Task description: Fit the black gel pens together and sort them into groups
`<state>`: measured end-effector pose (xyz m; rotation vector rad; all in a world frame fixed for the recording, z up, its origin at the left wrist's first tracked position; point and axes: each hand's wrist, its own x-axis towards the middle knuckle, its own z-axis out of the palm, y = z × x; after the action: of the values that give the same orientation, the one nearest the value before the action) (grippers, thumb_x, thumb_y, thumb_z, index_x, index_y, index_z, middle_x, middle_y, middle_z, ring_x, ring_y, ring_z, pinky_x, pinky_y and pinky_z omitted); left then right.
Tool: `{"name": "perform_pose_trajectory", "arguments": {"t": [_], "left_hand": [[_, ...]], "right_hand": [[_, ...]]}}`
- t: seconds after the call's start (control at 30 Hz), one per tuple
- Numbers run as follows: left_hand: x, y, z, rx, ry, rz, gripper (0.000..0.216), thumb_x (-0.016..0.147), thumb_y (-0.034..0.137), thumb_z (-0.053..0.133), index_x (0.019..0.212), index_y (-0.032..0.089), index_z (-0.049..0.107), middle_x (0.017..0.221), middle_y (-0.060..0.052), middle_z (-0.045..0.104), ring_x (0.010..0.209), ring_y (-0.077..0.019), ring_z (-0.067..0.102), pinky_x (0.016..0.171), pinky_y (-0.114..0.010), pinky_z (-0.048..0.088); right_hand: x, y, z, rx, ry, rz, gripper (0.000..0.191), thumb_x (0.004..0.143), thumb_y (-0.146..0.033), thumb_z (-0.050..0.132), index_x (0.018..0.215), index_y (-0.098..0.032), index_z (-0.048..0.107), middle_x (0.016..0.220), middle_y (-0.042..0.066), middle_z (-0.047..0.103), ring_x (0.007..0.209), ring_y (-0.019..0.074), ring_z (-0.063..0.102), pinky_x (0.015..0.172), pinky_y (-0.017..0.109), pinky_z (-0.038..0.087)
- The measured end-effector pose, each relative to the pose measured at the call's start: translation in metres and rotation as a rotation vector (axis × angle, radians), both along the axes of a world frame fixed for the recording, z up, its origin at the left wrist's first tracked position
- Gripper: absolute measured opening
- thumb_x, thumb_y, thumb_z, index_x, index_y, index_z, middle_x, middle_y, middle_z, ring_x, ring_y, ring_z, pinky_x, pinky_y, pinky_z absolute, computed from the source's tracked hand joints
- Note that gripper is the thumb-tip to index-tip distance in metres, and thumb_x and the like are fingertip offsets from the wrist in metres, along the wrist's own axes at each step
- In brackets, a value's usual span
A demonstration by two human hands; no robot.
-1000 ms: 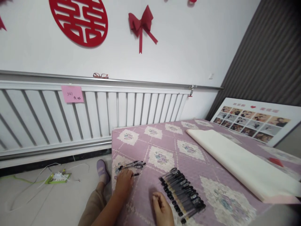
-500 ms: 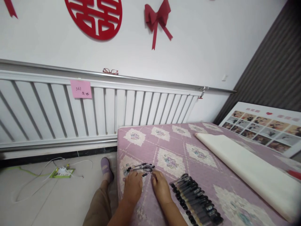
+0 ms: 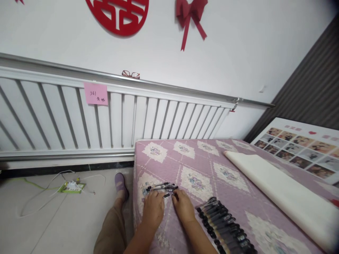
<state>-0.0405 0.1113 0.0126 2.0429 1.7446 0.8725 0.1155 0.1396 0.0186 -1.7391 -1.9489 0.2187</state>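
Low over the near left corner of the mattress, my left hand (image 3: 154,208) is closed on a pen (image 3: 166,195), whose black end sticks out toward the right. Facing it, my right hand (image 3: 184,205) has its fingers pinched together, with a small bit of something at the tips that is too small to name. Just beyond both hands lies a small loose bunch of clear and black pens (image 3: 161,187). To the right of my right forearm, many black-capped pens (image 3: 225,224) lie side by side in a long row.
The pens lie on a purple patterned mattress (image 3: 190,158). A rolled cream sheet (image 3: 275,194) and a photo board (image 3: 299,148) are at the right. Behind stands a white radiator (image 3: 153,118) with a pink note (image 3: 95,94). A power strip (image 3: 71,187) with cables lies on the floor.
The view has shifted slightly, so most things sit a little further right in the picture. Both hands keep nearly the same pose around the pen.
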Motion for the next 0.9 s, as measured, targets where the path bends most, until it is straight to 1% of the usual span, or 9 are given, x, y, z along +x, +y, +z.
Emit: {"name": "perform_pose_trajectory", "arguments": {"t": [0.23, 0.33, 0.47, 0.57, 0.63, 0.7, 0.77, 0.83, 0.9], "left_hand": [[0.000, -0.001, 0.000, -0.019, 0.038, 0.002, 0.031, 0.087, 0.017, 0.041, 0.106, 0.028, 0.062, 0.103, -0.004, 0.061, 0.103, -0.0238, 0.050, 0.093, -0.036, 0.033], [0.001, -0.001, -0.001, -0.015, 0.045, 0.000, 0.030, 0.087, 0.017, 0.041, 0.105, 0.027, 0.063, 0.102, -0.004, 0.061, 0.103, -0.0238, 0.050, 0.092, -0.036, 0.033], [0.001, -0.001, -0.002, 0.014, 0.061, -0.009, 0.030, 0.087, 0.017, 0.041, 0.104, 0.027, 0.063, 0.100, -0.004, 0.061, 0.102, -0.0228, 0.051, 0.092, -0.036, 0.033], [0.001, -0.003, -0.002, 0.028, 0.085, -0.037, 0.029, 0.086, 0.017, 0.042, 0.104, 0.027, 0.063, 0.100, -0.004, 0.061, 0.102, -0.0225, 0.051, 0.092, -0.036, 0.033], [0.001, -0.005, -0.001, 0.028, 0.105, -0.086, 0.029, 0.086, 0.017, 0.043, 0.104, 0.028, 0.063, 0.100, -0.003, 0.061, 0.101, -0.0218, 0.051, 0.093, -0.036, 0.033], [0.002, -0.008, 0.000, 0.024, 0.127, -0.146, 0.027, 0.087, 0.019, 0.044, 0.105, 0.030, 0.062, 0.100, -0.002, 0.061, 0.100, -0.0211, 0.052, 0.093, -0.037, 0.032], [0.002, -0.010, 0.003, 0.019, 0.149, -0.202, 0.025, 0.089, 0.022, 0.044, 0.107, 0.030, 0.061, 0.101, -0.001, 0.061, 0.100, -0.0203, 0.052, 0.092, -0.036, 0.032], [0.003, -0.013, 0.005, 0.010, 0.165, -0.263, 0.024, 0.091, 0.025, 0.044, 0.108, 0.031, 0.060, 0.102, -0.001, 0.061, 0.099, -0.0195, 0.052, 0.091, -0.035, 0.033], [0.003, -0.016, 0.006, 0.008, 0.175, -0.317, 0.024, 0.092, 0.027, 0.044, 0.108, 0.031, 0.060, 0.101, -0.001, 0.060, 0.098, -0.0190, 0.052, 0.090, -0.034, 0.033]], "right_hand": [[-0.002, 0.009, 0.009, -0.080, -0.058, 0.036, 0.019, 0.076, -0.010, 0.050, 0.078, -0.019, 0.067, 0.085, 0.008, 0.066, 0.081, 0.0200, 0.061, 0.075, 0.026, 0.041], [0.000, 0.006, 0.011, -0.099, -0.046, 0.044, 0.021, 0.073, -0.007, 0.050, 0.079, -0.018, 0.067, 0.082, 0.009, 0.067, 0.079, 0.0201, 0.062, 0.073, 0.025, 0.041], [0.004, -0.012, 0.009, -0.088, 0.008, 0.020, 0.018, 0.073, -0.011, 0.048, 0.074, -0.017, 0.064, 0.079, 0.010, 0.068, 0.077, 0.0210, 0.062, 0.072, 0.027, 0.041], [0.010, -0.031, 0.005, -0.066, 0.064, 0.013, 0.014, 0.074, -0.018, 0.047, 0.068, -0.020, 0.060, 0.071, 0.006, 0.066, 0.070, 0.0195, 0.060, 0.067, 0.026, 0.041], [0.017, -0.043, 0.002, -0.048, 0.205, -0.009, 0.013, 0.075, -0.025, 0.048, 0.065, -0.021, 0.056, 0.064, 0.002, 0.062, 0.063, 0.0180, 0.057, 0.062, 0.026, 0.041], [0.023, -0.053, -0.003, -0.073, 0.542, -0.045, 0.015, 0.074, -0.033, 0.051, 0.064, -0.022, 0.052, 0.057, -0.001, 0.057, 0.055, 0.0159, 0.053, 0.056, 0.025, 0.039], [0.029, -0.060, -0.006, -0.133, 0.874, -0.071, 0.020, 0.072, -0.040, 0.055, 0.065, -0.022, 0.051, 0.054, -0.004, 0.053, 0.050, 0.0137, 0.049, 0.052, 0.024, 0.038], [0.033, -0.064, -0.008, -0.184, 1.020, -0.080, 0.024, 0.071, -0.045, 0.057, 0.068, -0.022, 0.051, 0.054, -0.005, 0.053, 0.048, 0.0123, 0.048, 0.049, 0.023, 0.037], [0.034, -0.067, -0.008, -0.202, 1.058, -0.072, 0.027, 0.070, -0.048, 0.060, 0.071, -0.022, 0.052, 0.058, -0.004, 0.056, 0.050, 0.0119, 0.050, 0.050, 0.022, 0.038]]}}
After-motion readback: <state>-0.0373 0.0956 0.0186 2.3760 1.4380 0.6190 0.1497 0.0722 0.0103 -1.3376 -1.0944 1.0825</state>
